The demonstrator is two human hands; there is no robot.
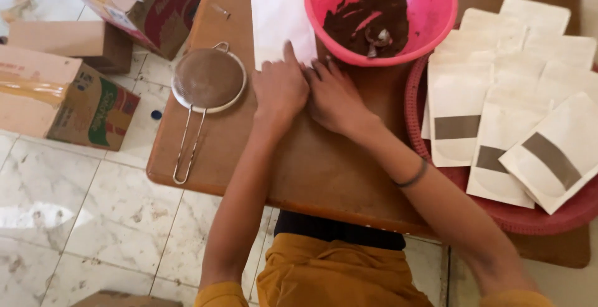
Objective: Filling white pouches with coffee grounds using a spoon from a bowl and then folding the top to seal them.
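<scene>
While both hands point(280, 89) point(333, 95) press flat, fingers spread, holding nothing: brown wooden table point(311, 163) over marble floor point(93, 220).

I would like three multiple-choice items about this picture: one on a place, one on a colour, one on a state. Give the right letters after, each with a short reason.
1. Where does the metal sieve lie?
A. inside the bowl
B. on the wooden table, on the left hand's side
C. on the floor

2. What colour is the bowl holding the dark brown powder?
A. pink
B. blue
C. white

3. How are the left hand and right hand?
A. each lifting a pouch
B. flat on the table, side by side, at the white pouch
C. gripping the sieve handle

Answers: 1 B, the sieve rests on the table surface beside the left hand. 2 A, its rim and wall are pink. 3 B, both palms face down, fingers at the pouch edge.
</scene>
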